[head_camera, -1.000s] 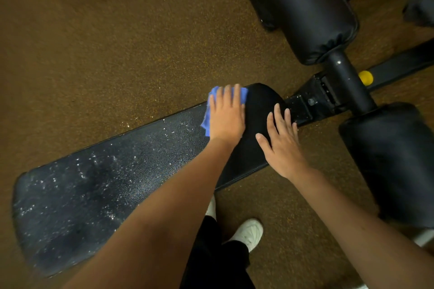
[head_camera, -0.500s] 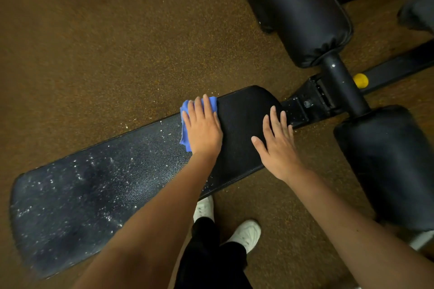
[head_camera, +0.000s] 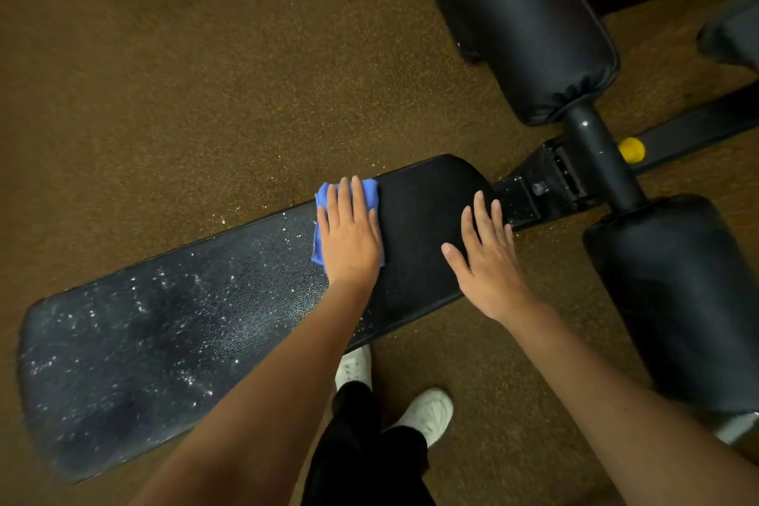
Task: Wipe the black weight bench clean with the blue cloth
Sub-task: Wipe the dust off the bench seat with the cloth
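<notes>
The left hand [head_camera: 349, 236] lies flat, fingers straight and together, on the cloth [head_camera: 371, 193], pressing it to the bench [head_camera: 423, 226]; nothing is gripped, so the whole palm appears to load the fabric for an even stroke. The cloth sits toward the bench's far edge, its blue border showing beyond the fingertips and on both sides of the hand. The right hand [head_camera: 486, 259] rests open and spread on the bare pad near its rounded end, holding nothing, probably as a brace. The pad between the two hands looks matt and dry, whereas the long stretch to the left of the cloth carries pale droplets [head_camera: 139, 300], so the remaining work likely lies that way. Open room: the leftward run is unobstructed as far as the bench's far end. To the right, the pad ends at the frame bracket [head_camera: 546, 185] and two rollers [head_camera: 538, 33]. The person's shoes [head_camera: 427, 411] stand just beside the near edge.
</notes>
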`<state>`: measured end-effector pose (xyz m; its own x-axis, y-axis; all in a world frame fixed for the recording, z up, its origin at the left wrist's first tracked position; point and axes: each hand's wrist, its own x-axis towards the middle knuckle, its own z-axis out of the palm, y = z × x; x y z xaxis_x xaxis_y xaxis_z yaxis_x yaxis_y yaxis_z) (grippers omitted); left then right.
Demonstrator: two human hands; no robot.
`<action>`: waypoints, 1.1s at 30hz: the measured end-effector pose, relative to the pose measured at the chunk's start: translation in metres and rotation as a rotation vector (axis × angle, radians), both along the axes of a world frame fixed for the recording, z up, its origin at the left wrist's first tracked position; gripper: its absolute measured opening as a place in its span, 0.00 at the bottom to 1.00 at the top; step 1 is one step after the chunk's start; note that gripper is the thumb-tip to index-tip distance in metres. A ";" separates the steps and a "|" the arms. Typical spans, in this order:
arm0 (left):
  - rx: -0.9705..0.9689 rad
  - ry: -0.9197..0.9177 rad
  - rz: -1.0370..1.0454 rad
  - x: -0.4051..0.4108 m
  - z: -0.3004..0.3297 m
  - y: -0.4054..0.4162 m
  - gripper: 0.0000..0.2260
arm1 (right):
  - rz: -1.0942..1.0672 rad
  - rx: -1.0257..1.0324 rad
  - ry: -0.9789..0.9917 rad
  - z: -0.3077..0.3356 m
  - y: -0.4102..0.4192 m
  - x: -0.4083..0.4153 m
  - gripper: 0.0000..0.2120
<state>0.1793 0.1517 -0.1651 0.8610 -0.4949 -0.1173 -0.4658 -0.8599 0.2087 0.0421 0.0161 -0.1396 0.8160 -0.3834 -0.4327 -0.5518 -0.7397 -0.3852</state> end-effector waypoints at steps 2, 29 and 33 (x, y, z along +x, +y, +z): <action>-0.005 0.042 -0.022 0.000 0.001 -0.004 0.27 | 0.004 -0.014 0.004 -0.001 0.000 0.000 0.33; -0.043 0.024 -0.109 -0.034 -0.002 -0.002 0.24 | -0.078 -0.005 -0.115 0.008 0.038 -0.016 0.29; 0.009 0.005 -0.491 -0.063 0.000 0.024 0.23 | -0.055 -0.014 -0.077 0.000 0.044 -0.034 0.28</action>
